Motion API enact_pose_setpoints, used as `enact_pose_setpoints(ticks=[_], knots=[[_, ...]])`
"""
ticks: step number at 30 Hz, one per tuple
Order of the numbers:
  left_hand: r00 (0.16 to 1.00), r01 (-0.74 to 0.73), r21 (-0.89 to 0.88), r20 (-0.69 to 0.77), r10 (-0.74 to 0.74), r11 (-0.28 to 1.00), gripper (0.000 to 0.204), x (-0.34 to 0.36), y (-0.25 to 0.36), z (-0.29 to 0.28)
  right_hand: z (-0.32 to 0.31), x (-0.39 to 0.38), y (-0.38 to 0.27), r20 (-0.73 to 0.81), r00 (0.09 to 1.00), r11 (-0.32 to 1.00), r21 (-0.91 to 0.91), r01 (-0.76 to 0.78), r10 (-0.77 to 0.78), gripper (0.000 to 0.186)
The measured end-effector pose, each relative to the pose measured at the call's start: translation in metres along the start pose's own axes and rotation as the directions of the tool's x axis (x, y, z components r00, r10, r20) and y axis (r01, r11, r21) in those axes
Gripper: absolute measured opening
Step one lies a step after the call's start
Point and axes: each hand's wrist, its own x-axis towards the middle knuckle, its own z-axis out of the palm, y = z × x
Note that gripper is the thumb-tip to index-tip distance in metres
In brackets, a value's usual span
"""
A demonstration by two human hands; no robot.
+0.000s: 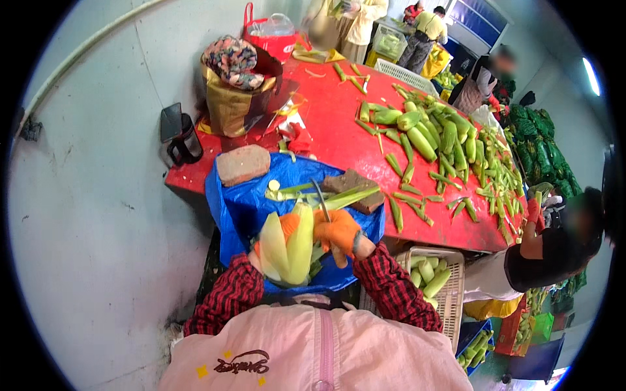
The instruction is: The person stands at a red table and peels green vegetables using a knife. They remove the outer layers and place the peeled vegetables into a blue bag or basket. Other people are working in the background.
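My left hand [289, 223] in an orange glove grips a pale green corn ear [298, 251] whose outer leaves spread open, hiding part of the fingers. My right hand [338, 232], also orange-gloved, is closed on a narrow knife [318, 192] with its blade pointing up, beside the ear's top. Beneath both hands a blue plastic sheet [228, 221] lines the work spot. A pale brick [242, 165] and a darker brick [352, 186] lie on it, with cut stalks and leaves near them.
A red table [326, 130] holds a pile of corn [443, 137], scraps, bags [235, 98] and a dark mug [186, 146]. A crate of corn [427, 280] stands at my right. A co-worker [535, 257] is at the right; several others work farther back. A pale wall [98, 195] bounds the left.
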Motion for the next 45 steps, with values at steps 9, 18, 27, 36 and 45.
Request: enact_pose_setpoints(ticks=[9,18,27,36,45], knots=[[0.968,0.024,-0.023,-0.251,-0.029,0.999,0.043,0.011,-0.034,-0.015,0.014,0.001,0.008,-0.186,0.982,1.000,-0.030,0.005,-0.011,0.023],[0.979,-0.132,-0.039,-0.162,0.124,0.990,0.038,0.031,-0.036,0.001,0.001,0.050,0.052,-0.086,0.953,0.919,-0.300,0.254,-0.291,0.029],[0.948,-0.197,0.417,-0.149,0.281,0.887,0.032,0.048,-0.105,-0.059,0.007,0.016,0.013,-0.168,0.984,0.908,-0.419,-0.025,-0.051,0.039],[0.925,-0.084,0.403,-0.308,0.221,0.911,0.058,0.016,-0.064,0.012,-0.003,0.005,0.055,-0.105,0.993,0.982,0.178,0.065,-0.046,0.025],[0.778,-0.380,-0.231,-0.604,0.175,0.896,0.071,0.011,0.003,-0.027,-0.073,0.009,0.217,-0.293,0.924,0.620,0.780,0.082,0.246,0.024]])
